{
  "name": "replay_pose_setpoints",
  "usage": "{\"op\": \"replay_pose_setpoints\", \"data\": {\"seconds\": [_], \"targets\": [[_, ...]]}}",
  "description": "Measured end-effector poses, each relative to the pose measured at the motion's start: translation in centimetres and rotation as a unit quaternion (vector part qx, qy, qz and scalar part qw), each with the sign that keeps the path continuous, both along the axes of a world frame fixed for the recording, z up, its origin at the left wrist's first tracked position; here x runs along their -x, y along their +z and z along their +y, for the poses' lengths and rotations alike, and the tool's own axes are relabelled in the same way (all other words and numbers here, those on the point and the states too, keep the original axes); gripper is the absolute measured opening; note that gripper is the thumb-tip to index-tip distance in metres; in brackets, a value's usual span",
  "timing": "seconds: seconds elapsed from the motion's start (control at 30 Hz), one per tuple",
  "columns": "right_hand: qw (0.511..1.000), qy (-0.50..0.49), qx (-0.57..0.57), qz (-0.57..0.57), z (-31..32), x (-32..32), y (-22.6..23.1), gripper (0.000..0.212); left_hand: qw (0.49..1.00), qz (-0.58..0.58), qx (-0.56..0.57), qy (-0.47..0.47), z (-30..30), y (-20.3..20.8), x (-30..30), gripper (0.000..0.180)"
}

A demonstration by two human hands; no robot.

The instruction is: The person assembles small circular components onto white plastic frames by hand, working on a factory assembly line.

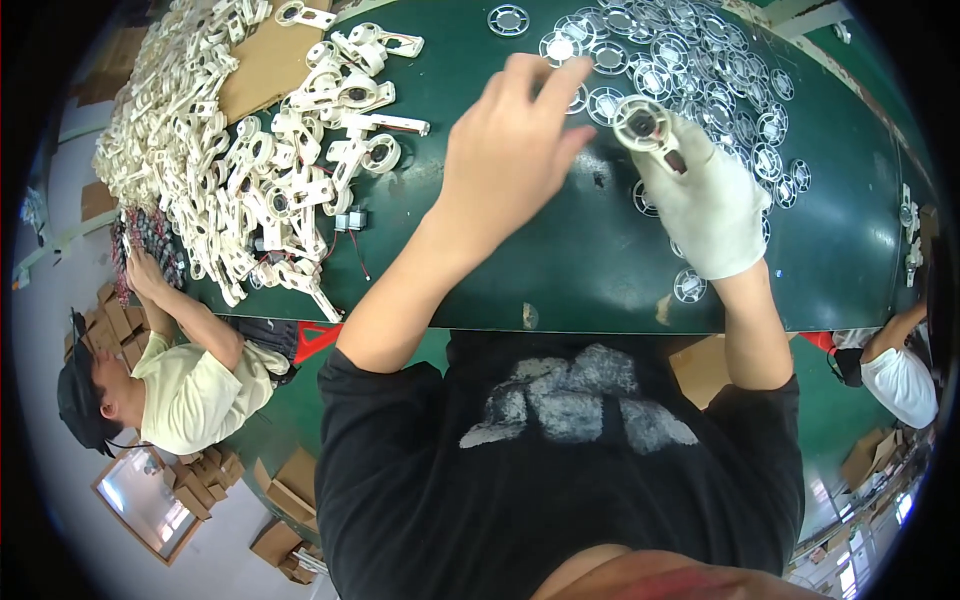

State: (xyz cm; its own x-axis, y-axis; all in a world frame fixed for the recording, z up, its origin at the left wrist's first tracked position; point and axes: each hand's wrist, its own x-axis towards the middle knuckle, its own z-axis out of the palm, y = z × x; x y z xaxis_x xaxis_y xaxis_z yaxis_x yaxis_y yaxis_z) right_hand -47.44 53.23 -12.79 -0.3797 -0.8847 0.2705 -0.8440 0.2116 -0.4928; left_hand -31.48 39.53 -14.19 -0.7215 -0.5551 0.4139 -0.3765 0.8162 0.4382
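My right hand (707, 205), in a white glove, grips a white plastic housing (641, 124) with a round ring end and a dark round part in its middle. The ring end points away from me. My bare left hand (508, 150) hovers to the left of it, thumb and fingers apart, nothing seen in it. Its fingertips are over the near left edge of a spread of clear, spoked plastic rings (652, 80); whether they touch one, I cannot tell.
A large heap of similar white housings (270, 170) covers the left of the green table (470, 290), around a cardboard piece (265, 65). Small wired parts (350, 221) lie beside it. A co-worker (170, 370) handles wired parts at left; another person (900, 375) is at right.
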Motion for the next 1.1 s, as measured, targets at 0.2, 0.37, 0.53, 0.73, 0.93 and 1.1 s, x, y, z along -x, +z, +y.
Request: {"op": "replay_pose_setpoints", "data": {"seconds": [0.2,0.37,0.53,0.73,0.93,1.1], "targets": [[0.987,-0.035,-0.098,-0.12,-0.3,0.2,1.6,0.027,0.997,-0.065,0.027,0.013,-0.5,-2.6,-0.3,0.04],[0.982,-0.03,-0.143,-0.119,0.0,0.5,2.4,0.029,0.975,0.123,-0.175,-0.06,-0.6,-1.9,-0.8,0.042],[0.964,0.031,-0.212,-0.158,0.0,0.7,3.3,0.021,0.947,0.165,-0.108,-0.254,-0.3,0.8,-0.8,0.038],[0.964,0.06,-0.211,-0.15,0.5,0.2,2.6,0.028,0.938,0.172,-0.148,-0.261,0.7,-0.5,-0.6,0.031],[0.966,0.064,-0.185,-0.168,0.7,0.3,2.5,0.029,0.929,0.173,-0.18,-0.274,0.5,-0.4,-0.7,0.05],[0.957,0.06,-0.228,-0.168,0.2,-0.1,3.6,0.029,0.916,0.13,-0.254,-0.284,0.6,0.2,-1.3,0.054]]}}
